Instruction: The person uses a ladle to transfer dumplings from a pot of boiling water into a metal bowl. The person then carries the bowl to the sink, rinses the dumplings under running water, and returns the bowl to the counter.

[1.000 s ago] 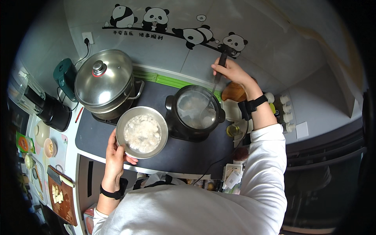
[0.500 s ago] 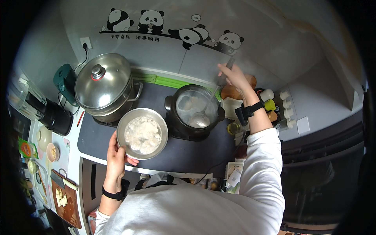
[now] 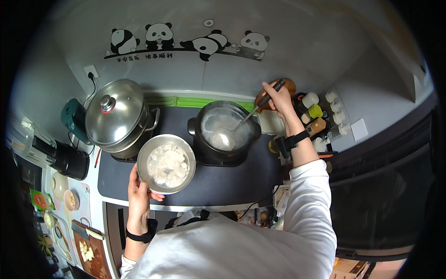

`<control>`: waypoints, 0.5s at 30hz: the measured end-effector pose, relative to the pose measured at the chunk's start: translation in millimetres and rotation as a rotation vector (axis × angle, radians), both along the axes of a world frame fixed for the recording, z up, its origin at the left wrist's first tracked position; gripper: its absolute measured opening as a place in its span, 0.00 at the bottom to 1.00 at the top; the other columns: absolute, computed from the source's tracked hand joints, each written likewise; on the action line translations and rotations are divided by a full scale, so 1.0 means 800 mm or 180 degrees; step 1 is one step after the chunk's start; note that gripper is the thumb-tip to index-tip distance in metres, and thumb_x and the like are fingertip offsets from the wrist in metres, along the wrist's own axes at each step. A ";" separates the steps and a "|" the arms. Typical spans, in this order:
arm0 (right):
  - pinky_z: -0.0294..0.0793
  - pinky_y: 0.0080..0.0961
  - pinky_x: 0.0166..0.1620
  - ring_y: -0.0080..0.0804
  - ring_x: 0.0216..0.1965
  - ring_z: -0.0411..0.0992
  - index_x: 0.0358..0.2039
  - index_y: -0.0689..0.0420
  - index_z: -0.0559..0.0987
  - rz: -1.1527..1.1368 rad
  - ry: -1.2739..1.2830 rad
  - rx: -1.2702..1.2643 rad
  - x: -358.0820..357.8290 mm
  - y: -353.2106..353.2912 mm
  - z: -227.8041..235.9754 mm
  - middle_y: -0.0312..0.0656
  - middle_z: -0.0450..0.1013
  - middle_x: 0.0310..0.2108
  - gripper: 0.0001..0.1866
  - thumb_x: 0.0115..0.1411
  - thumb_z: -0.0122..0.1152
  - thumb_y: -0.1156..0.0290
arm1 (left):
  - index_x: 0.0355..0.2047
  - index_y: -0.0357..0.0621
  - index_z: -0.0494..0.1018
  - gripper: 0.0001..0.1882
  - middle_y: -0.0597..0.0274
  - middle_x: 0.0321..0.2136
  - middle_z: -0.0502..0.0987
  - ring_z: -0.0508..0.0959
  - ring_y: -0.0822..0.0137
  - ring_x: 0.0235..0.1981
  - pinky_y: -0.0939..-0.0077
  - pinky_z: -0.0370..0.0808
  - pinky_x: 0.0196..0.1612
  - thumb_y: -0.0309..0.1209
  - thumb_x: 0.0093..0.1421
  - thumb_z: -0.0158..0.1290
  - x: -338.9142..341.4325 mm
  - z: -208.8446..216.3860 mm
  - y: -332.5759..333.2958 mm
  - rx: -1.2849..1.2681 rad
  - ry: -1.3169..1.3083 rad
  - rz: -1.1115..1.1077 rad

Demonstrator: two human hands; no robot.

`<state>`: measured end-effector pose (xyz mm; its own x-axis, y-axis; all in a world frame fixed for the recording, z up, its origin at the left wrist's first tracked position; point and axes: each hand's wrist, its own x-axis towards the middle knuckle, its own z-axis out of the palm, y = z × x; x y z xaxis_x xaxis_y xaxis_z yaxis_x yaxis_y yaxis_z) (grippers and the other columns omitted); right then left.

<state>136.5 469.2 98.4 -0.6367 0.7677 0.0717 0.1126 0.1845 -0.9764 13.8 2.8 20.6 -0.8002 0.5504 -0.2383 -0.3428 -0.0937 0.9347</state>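
Note:
My left hand [image 3: 139, 197] is closed on the near left rim of a round metal bowl [image 3: 189, 179]. Lumpy whitish food [image 3: 169, 162] in cloudy liquid lies inside the bowl. My right hand [image 3: 280, 100] grips the dark handle of a metal ladle [image 3: 223, 138]. The ladle slants down to the left, its head within a black pot [image 3: 220, 157] at the middle of the stove top. Steam and pale cloudy liquid fill the pot, so what lies deeper is hidden. The bowl is held just left of the pot, over the dark surface.
A large lidded steel pot [image 3: 116, 118] stands at left, beside a green kettle [image 3: 74, 118] and a black appliance [image 3: 72, 160]. At lower left, a knife [image 3: 88, 229] and pale cut pieces lie on a wooden board [image 3: 95, 260]. Seasoning containers [image 3: 316, 111] stand at right.
The view has shifted a little. Within the black pot the ladle head has moved slightly left, and its handle leans lower to the right. My left hand keeps the bowl beside the pot.

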 end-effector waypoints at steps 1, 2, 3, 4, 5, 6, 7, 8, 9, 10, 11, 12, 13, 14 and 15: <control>0.56 0.16 0.11 0.17 0.07 0.59 0.18 0.58 0.71 -0.0034 0.0016 -0.0014 0.003 -0.002 -0.002 0.36 0.69 0.15 0.19 0.59 0.63 0.60 | 0.65 0.39 0.45 0.31 0.38 0.44 0.72 0.78 0.60 0.16 0.77 0.79 0.16 0.20 0.60 0.33 -0.001 0.000 0.000 0.0035 -0.0030 -0.0032; 0.56 0.16 0.11 0.17 0.07 0.59 0.18 0.58 0.71 -0.0070 0.0033 -0.0028 0.006 -0.004 -0.003 0.36 0.69 0.14 0.20 0.59 0.63 0.60 | 0.65 0.38 0.45 0.31 0.38 0.44 0.72 0.78 0.60 0.16 0.77 0.79 0.16 0.20 0.61 0.33 -0.002 0.001 0.001 -0.0031 -0.0012 -0.0058; 0.55 0.16 0.10 0.17 0.06 0.58 0.17 0.58 0.71 -0.0109 0.0175 -0.0055 0.006 -0.006 -0.006 0.35 0.67 0.11 0.21 0.58 0.65 0.59 | 0.65 0.38 0.45 0.31 0.38 0.44 0.72 0.78 0.60 0.16 0.77 0.79 0.16 0.20 0.61 0.34 -0.003 0.001 0.001 -0.0057 -0.0009 -0.0080; 0.55 0.16 0.10 0.17 0.06 0.58 0.17 0.59 0.71 -0.0172 0.0138 -0.0070 0.008 -0.007 -0.008 0.34 0.66 0.10 0.21 0.58 0.65 0.59 | 0.65 0.38 0.45 0.31 0.38 0.44 0.72 0.78 0.60 0.16 0.77 0.79 0.16 0.21 0.61 0.34 -0.003 0.001 0.001 -0.0088 -0.0038 -0.0082; 0.56 0.16 0.10 0.18 0.06 0.58 0.17 0.59 0.71 -0.0225 0.0102 -0.0078 0.009 -0.009 -0.009 0.34 0.66 0.10 0.21 0.58 0.65 0.58 | 0.66 0.38 0.44 0.31 0.39 0.43 0.73 0.79 0.60 0.16 0.77 0.79 0.16 0.21 0.62 0.34 -0.003 0.001 0.002 -0.0111 -0.0016 -0.0072; 0.56 0.16 0.10 0.18 0.05 0.58 0.17 0.59 0.71 -0.0310 0.0037 -0.0086 0.011 -0.011 -0.010 0.33 0.65 0.09 0.21 0.58 0.66 0.58 | 0.65 0.38 0.44 0.31 0.39 0.43 0.73 0.79 0.60 0.16 0.77 0.79 0.16 0.21 0.62 0.34 -0.003 0.001 0.002 -0.0092 0.0038 -0.0077; 0.56 0.16 0.10 0.18 0.05 0.58 0.17 0.59 0.71 -0.0294 0.0084 -0.0132 0.013 -0.013 -0.011 0.33 0.64 0.07 0.21 0.57 0.66 0.57 | 0.65 0.38 0.44 0.30 0.39 0.43 0.73 0.79 0.60 0.16 0.76 0.79 0.16 0.21 0.62 0.34 -0.002 0.001 0.002 -0.0071 0.0058 -0.0062; 0.56 0.16 0.10 0.18 0.05 0.59 0.17 0.59 0.71 -0.0329 0.0087 -0.0123 0.014 -0.016 -0.011 0.33 0.64 0.08 0.22 0.57 0.66 0.57 | 0.65 0.38 0.44 0.30 0.39 0.43 0.73 0.79 0.59 0.16 0.76 0.79 0.16 0.22 0.62 0.34 -0.002 0.001 0.002 -0.0029 0.0049 -0.0036; 0.57 0.16 0.10 0.18 0.05 0.59 0.17 0.59 0.72 -0.0390 0.0066 -0.0114 0.014 -0.018 -0.012 0.34 0.64 0.08 0.22 0.57 0.67 0.56 | 0.65 0.38 0.44 0.30 0.39 0.43 0.73 0.79 0.59 0.16 0.76 0.79 0.16 0.21 0.62 0.34 -0.002 0.001 0.001 -0.0069 0.0073 -0.0055; 0.57 0.16 0.10 0.18 0.05 0.60 0.17 0.59 0.72 -0.0405 0.0072 -0.0087 0.015 -0.020 -0.013 0.34 0.65 0.08 0.22 0.56 0.67 0.56 | 0.65 0.37 0.45 0.30 0.39 0.44 0.72 0.79 0.59 0.16 0.76 0.79 0.16 0.21 0.62 0.33 -0.002 0.001 0.001 -0.0087 0.0069 -0.0062; 0.58 0.16 0.10 0.18 0.06 0.61 0.16 0.59 0.72 -0.0523 -0.0067 -0.0045 0.014 -0.021 -0.013 0.35 0.66 0.08 0.24 0.55 0.68 0.54 | 0.65 0.37 0.45 0.30 0.39 0.44 0.72 0.79 0.59 0.17 0.76 0.80 0.16 0.21 0.62 0.33 -0.002 0.000 0.000 -0.0001 0.0074 -0.0085; 0.58 0.16 0.10 0.18 0.06 0.61 0.16 0.60 0.72 -0.0585 -0.0100 -0.0038 0.014 -0.022 -0.013 0.35 0.66 0.08 0.24 0.54 0.68 0.53 | 0.65 0.37 0.45 0.29 0.38 0.44 0.72 0.79 0.59 0.17 0.76 0.80 0.16 0.21 0.62 0.33 -0.003 0.000 0.000 -0.0089 0.0072 -0.0111; 0.59 0.16 0.10 0.19 0.06 0.61 0.16 0.60 0.72 -0.0647 -0.0133 -0.0032 0.014 -0.023 -0.014 0.35 0.66 0.09 0.25 0.54 0.68 0.53 | 0.65 0.37 0.45 0.29 0.38 0.45 0.71 0.79 0.59 0.17 0.76 0.80 0.16 0.20 0.62 0.32 -0.005 -0.001 0.000 -0.0074 0.0077 -0.0153; 0.59 0.16 0.11 0.19 0.06 0.61 0.15 0.60 0.72 -0.0705 -0.0168 -0.0013 0.013 -0.024 -0.015 0.35 0.66 0.09 0.25 0.53 0.69 0.52 | 0.65 0.37 0.45 0.29 0.38 0.45 0.71 0.79 0.59 0.17 0.76 0.80 0.17 0.20 0.62 0.32 -0.006 -0.002 0.000 -0.0072 0.0029 -0.0166; 0.60 0.17 0.11 0.19 0.07 0.62 0.15 0.60 0.72 -0.0759 -0.0205 -0.0001 0.012 -0.025 -0.015 0.35 0.65 0.08 0.26 0.52 0.69 0.51 | 0.65 0.37 0.46 0.29 0.38 0.46 0.70 0.79 0.59 0.17 0.76 0.80 0.17 0.20 0.62 0.32 -0.007 -0.003 -0.001 -0.0060 0.0092 -0.0207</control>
